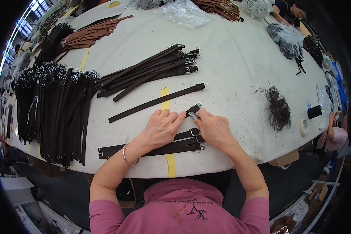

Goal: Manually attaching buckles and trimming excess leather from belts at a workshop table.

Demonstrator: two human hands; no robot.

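Both my hands meet over the near middle of the table, at the buckle end of a dark brown strap (192,109). My left hand (162,126) pinches this strap, and its fingers hide part of it. My right hand (214,128) is closed around small thread snips (193,115), whose silver tip lies against the strap near its buckle (199,105). Just below my hands lie several buckled straps (171,148), partly covered by my left forearm. Beyond my left hand a single strap (156,102) lies slanted across yellow tape (165,97).
A fanned pile of dark straps (148,72) lies ahead, beside a large buckled heap (58,113) at left. Brown strips (93,33) are farther back. At right are a thread clump (277,109), a black thread spool (314,112) and a tape roll (304,127). Other people are beyond the table.
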